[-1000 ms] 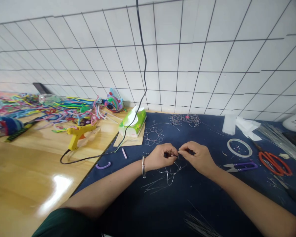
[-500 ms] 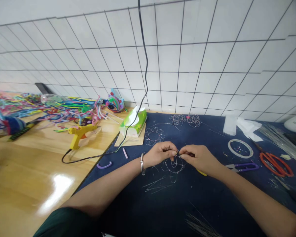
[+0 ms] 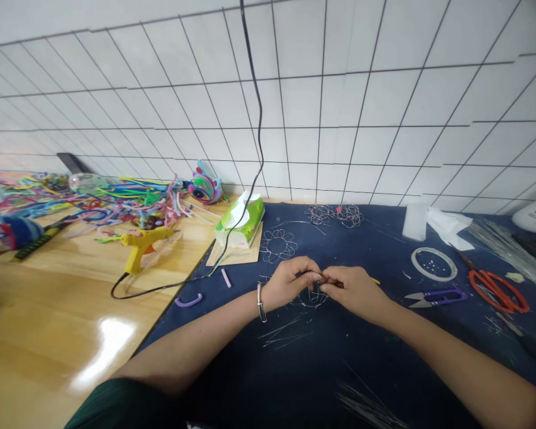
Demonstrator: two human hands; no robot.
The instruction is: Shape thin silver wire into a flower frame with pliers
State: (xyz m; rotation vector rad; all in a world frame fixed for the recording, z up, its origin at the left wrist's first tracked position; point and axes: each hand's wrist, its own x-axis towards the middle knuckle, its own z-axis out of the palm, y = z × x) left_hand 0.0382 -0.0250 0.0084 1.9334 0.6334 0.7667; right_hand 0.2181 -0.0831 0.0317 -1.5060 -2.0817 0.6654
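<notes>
My left hand (image 3: 291, 283) and my right hand (image 3: 355, 292) meet over the dark blue cloth, fingertips pinched together. Between them is a round frame of thin bent wire (image 3: 311, 305); its lower loops show beneath the fingers, and its upper part is hidden. Each hand grips the wire at the top of the frame. A flower-shaped wire ring (image 3: 279, 246) lies flat beyond my left hand. Loose cut wires (image 3: 282, 335) rest below the left wrist. A yellow-tipped item (image 3: 375, 281) peeks out behind my right hand, mostly covered.
Purple thread snips (image 3: 438, 297), orange-handled scissors (image 3: 498, 291) and a round dish (image 3: 434, 264) of small beads lie to the right. Tangled wire pieces (image 3: 335, 215) sit by the wall. On the left are a yellow glue gun (image 3: 138, 249), its cord and a tissue pack (image 3: 241, 221).
My fingertips have come closer together, and my right hand has shifted slightly left. More of the wire frame is covered by the hands. The view has moved slightly.
</notes>
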